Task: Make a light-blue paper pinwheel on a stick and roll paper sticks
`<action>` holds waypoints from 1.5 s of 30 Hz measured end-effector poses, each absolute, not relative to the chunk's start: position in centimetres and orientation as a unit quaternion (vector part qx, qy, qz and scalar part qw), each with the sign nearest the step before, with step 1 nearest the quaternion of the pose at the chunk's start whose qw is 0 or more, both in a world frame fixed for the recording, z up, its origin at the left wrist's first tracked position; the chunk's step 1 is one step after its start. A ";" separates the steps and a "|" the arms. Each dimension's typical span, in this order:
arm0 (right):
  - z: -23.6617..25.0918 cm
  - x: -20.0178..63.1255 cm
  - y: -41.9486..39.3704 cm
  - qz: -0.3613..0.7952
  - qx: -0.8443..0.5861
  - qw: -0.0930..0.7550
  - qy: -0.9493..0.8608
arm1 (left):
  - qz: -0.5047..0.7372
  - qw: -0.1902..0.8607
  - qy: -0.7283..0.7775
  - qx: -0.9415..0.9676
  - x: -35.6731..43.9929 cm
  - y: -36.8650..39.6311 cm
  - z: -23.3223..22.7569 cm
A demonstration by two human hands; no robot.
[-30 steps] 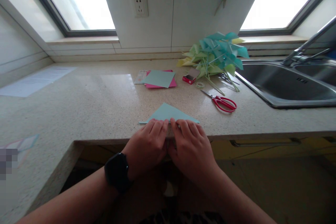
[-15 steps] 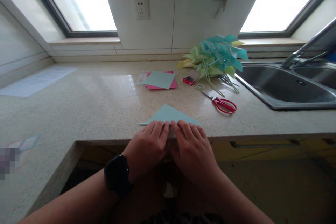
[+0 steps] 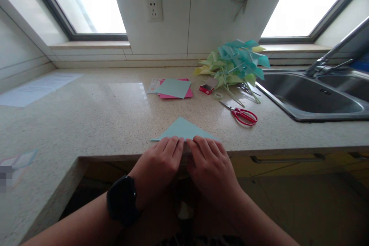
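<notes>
A light blue paper sheet folded into a triangle [image 3: 183,128] lies at the front edge of the speckled countertop [image 3: 109,115]. My left hand [image 3: 160,165], with a black watch on its wrist, and my right hand [image 3: 210,167] rest side by side on the triangle's near folded edge, fingers flat and pressing down on it. The paper's near edge is hidden under my fingers.
Red-handled scissors [image 3: 241,114] lie to the right. Further back are a stack of blue and pink paper sheets [image 3: 173,87], a small red box [image 3: 206,88], a tape ring [image 3: 218,95] and a pile of paper pinwheels [image 3: 235,63]. A steel sink [image 3: 311,96] is at right.
Both hands stay pressed on the triangle's near edge; only the camera view has shifted slightly.
</notes>
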State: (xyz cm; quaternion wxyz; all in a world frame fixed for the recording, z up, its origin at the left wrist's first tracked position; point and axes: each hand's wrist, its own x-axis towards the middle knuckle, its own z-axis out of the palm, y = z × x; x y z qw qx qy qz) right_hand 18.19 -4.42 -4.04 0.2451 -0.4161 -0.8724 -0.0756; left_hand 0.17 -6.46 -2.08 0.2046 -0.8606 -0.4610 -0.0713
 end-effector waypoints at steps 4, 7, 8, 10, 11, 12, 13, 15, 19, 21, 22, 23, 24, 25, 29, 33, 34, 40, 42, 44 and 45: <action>-4.1 18.2 -4.7 -0.096 -0.413 0.257 -0.869 | -0.058 0.221 -0.455 -0.861 0.5 -6.9 -2.5; -4.2 17.9 -4.8 -0.116 -0.411 0.268 -0.864 | -0.055 0.238 -0.448 -0.860 0.7 -7.0 -3.0; -4.3 17.8 -4.9 -0.118 -0.412 0.269 -0.863 | -0.055 0.243 -0.447 -0.859 0.8 -7.1 -3.2; -4.4 17.6 -5.1 -0.123 -0.417 0.273 -0.858 | -0.055 0.250 -0.447 -0.857 1.0 -7.1 -3.4; -4.4 17.5 -5.2 -0.127 -0.419 0.276 -0.856 | -0.056 0.253 -0.448 -0.856 1.0 -7.0 -3.5; -4.5 17.4 -5.3 -0.132 -0.418 0.279 -0.854 | -0.058 0.256 -0.449 -0.854 1.0 -7.0 -3.5; -4.5 17.4 -5.3 -0.138 -0.417 0.281 -0.853 | -0.059 0.260 -0.449 -0.853 1.1 -7.0 -3.5; -4.6 17.3 -5.3 -0.145 -0.414 0.282 -0.853 | -0.061 0.265 -0.450 -0.851 1.1 -6.9 -3.4; -4.8 17.3 -4.9 -0.151 -0.416 0.270 -0.855 | -0.054 0.263 -0.448 -0.853 1.0 -6.8 -3.4; -4.9 17.3 -4.8 -0.149 -0.420 0.261 -0.856 | -0.049 0.259 -0.445 -0.856 1.0 -6.7 -3.4; -4.9 17.3 -4.8 -0.147 -0.423 0.258 -0.856 | -0.047 0.256 -0.444 -0.857 0.9 -6.7 -3.4; -5.0 17.2 -4.8 -0.144 -0.425 0.256 -0.856 | -0.045 0.253 -0.443 -0.859 0.9 -6.6 -3.5; -5.0 17.1 -4.8 -0.141 -0.427 0.256 -0.856 | -0.043 0.250 -0.442 -0.861 0.8 -6.6 -3.5; -5.0 17.1 -4.8 -0.136 -0.429 0.256 -0.855 | -0.042 0.246 -0.441 -0.862 0.8 -6.6 -3.6; -4.9 16.9 -5.0 -0.123 -0.439 0.263 -0.850 | -0.043 0.232 -0.435 -0.869 0.6 -6.4 -3.7; -4.8 16.9 -5.2 -0.110 -0.444 0.256 -0.851 | -0.059 0.227 -0.433 -0.870 0.3 -6.2 -3.7; -4.7 16.9 -5.2 -0.108 -0.445 0.254 -0.852 | -0.064 0.225 -0.432 -0.871 0.3 -6.1 -3.7; -4.3 16.8 -5.0 -0.118 -0.443 0.245 -0.854 | -0.077 0.219 -0.421 -0.877 0.2 -5.9 -3.8; -4.1 16.7 -4.8 -0.117 -0.442 0.247 -0.854 | -0.081 0.218 -0.420 -0.877 0.1 -5.9 -3.9; -4.0 16.7 -4.7 -0.119 -0.442 0.249 -0.854 | -0.087 0.217 -0.419 -0.877 0.0 -5.8 -3.9; -3.9 16.7 -4.6 -0.121 -0.442 0.249 -0.853 | -0.090 0.215 -0.419 -0.877 0.0 -5.8 -3.9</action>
